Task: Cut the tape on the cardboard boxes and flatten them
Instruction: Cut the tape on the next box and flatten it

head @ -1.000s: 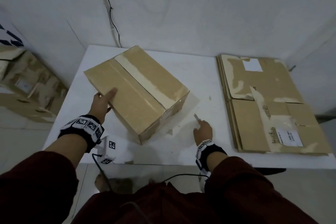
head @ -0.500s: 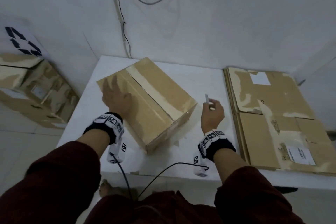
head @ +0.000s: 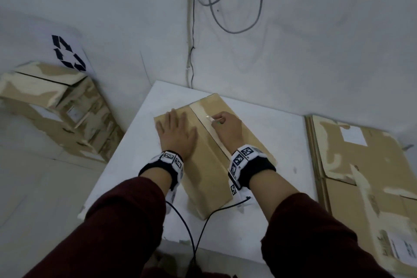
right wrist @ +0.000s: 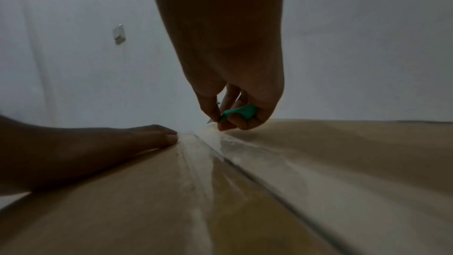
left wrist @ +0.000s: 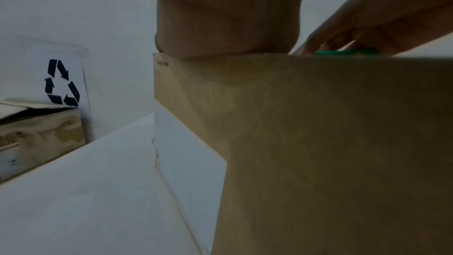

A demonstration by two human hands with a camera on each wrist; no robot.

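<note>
- The cardboard box [head: 209,160] lies on the white tabletop [head: 135,153], its taped seam [head: 204,119] facing up and running away from the person.
- The left hand [head: 176,134] lies flat with straight fingers on the left flap; this probably keeps the box from sliding.
- The right hand [head: 226,127] grips a small cutter with a green handle [right wrist: 239,113]; its blade tip is at the far end of the tape.
- The box looks light and hollow, so I think the flaps will bend under strong pressure; a shallow cut should be enough.
- A stack of flattened boxes [head: 365,176] lies to the right, near but apart.
- The tabletop's left edge is near the box, so there is little room on that side.
</note>
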